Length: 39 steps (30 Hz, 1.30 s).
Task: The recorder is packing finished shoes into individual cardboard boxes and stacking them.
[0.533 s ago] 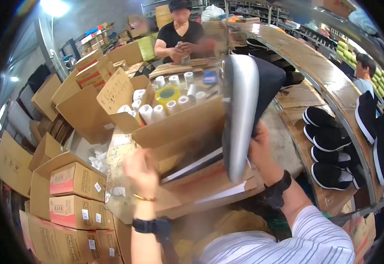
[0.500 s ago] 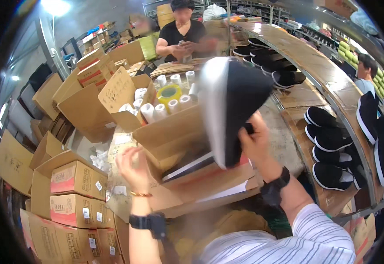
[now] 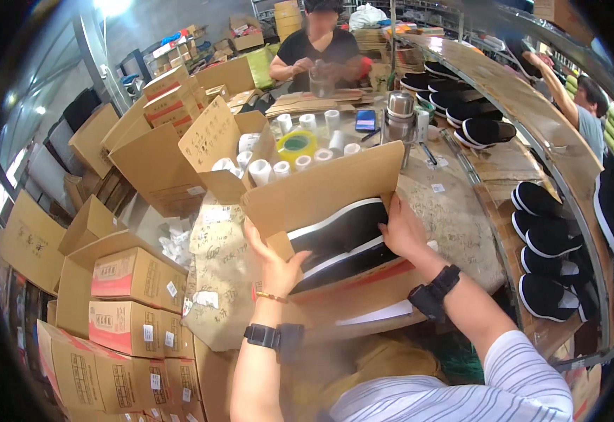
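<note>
My left hand [image 3: 275, 267] and right hand [image 3: 403, 228] gripped the box [image 3: 321, 188] by its ends, likely best; it seemed light, bendy, shoes [image 3: 338, 226] soft.

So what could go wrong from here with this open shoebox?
The box's raised lid stands in front of the white rolls, so pushing it back might topple some. The left grip and right grip have their thumbs beside the black shoes, so a closing lid could pinch them. The metal flask stands behind the lid's right corner and might get knocked if the box swings.
</note>
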Motion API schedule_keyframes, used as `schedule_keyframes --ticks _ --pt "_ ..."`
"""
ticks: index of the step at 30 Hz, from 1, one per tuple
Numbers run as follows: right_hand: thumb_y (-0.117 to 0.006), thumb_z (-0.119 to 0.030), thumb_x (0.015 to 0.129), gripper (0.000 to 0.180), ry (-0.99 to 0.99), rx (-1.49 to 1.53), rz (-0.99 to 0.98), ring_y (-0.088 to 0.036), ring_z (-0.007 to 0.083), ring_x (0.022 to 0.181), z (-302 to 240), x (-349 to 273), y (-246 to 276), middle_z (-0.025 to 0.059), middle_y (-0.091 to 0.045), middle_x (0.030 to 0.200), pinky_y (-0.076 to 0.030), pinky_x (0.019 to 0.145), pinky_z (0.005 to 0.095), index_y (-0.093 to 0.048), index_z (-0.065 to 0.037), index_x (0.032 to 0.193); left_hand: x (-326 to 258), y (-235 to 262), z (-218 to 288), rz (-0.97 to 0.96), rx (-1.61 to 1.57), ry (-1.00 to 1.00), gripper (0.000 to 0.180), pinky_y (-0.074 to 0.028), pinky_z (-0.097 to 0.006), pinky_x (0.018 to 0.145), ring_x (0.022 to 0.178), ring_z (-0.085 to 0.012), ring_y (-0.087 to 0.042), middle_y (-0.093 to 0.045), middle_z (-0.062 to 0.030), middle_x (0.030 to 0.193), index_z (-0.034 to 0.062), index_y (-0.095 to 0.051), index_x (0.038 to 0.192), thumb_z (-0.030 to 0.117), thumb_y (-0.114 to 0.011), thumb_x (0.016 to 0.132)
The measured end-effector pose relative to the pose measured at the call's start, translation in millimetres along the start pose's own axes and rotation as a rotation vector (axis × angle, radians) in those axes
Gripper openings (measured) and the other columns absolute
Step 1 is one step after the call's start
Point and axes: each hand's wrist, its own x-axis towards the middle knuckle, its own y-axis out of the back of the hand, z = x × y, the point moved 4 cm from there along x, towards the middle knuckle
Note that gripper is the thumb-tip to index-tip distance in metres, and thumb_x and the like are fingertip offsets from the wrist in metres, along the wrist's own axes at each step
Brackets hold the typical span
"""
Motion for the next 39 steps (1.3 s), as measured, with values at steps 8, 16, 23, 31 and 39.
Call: schedule_keyframes --ticks 8,16,23,31,39 --pt "-0.059 -0.022 0.087 0.052 -0.081 0.732 -0.26 -0.059 0.0185 0.101 74 70 52 0.0117 -0.059 0.117 -0.049 0.08 0.0311 -0.042 -0.005 0.133 -8 50 -3 -0.369 0.422 -0.392 0.036 -0.044 -0.036 0.087 0.11 -0.023 -0.056 -0.061 -0.0044 0.117 0.0135 -0.069 0.099 -0.002 -0.055 0.07" --pt "-0.072 -0.062 0.059 0.121 0.727 -0.082 -0.73 0.0 0.0431 0.139 32 29 24 0.0158 -0.003 0.153 -0.01 0.11 0.0554 -0.009 -0.009 0.147 23 34 41 -1.073 0.906 -0.427 0.047 -0.032 -0.052 0.101 0.125 -0.0271 -0.044 -0.053 -0.0097 0.128 0.0152 -0.061 0.118 0.023 -0.064 0.071" --pt "-0.079 -0.061 0.042 0.12 0.883 -0.155 -0.603 -0.022 0.0395 0.134 1 26 44 0.0244 -0.031 0.139 -0.019 0.107 0.0528 -0.034 -0.003 0.137 0 -21 71 -0.987 0.912 -0.122 0.104 -0.02 -0.063 0.102 0.128 -0.0429 -0.026 -0.028 -0.0268 0.134 0.0216 -0.028 0.143 0.049 -0.076 0.056" --pt "-0.064 -0.06 0.069 0.084 0.917 0.133 -0.267 -0.029 0.0434 0.125 19 5 31 0.023 -0.028 0.14 -0.027 0.104 0.0491 -0.042 -0.015 0.137 -18 -16 66 -0.9 0.784 -0.184 0.094 -0.012 -0.068 0.102 0.133 -0.0407 -0.023 -0.025 -0.0295 0.141 0.0244 -0.032 0.142 0.06 -0.07 0.064" --pt "-0.056 -0.028 0.089 0.047 -0.334 1.446 -0.735 -0.057 0.0172 0.101 111 -46 -29 0.0059 -0.06 0.112 -0.045 0.09 0.0318 -0.045 -0.004 0.128 -103 9 -3 0.004 -0.694 0.92 0.089 -0.02 -0.036 0.111 0.135 -0.0255 -0.022 -0.023 -0.0151 0.147 0.0038 -0.013 0.145 0.029 -0.069 0.081"
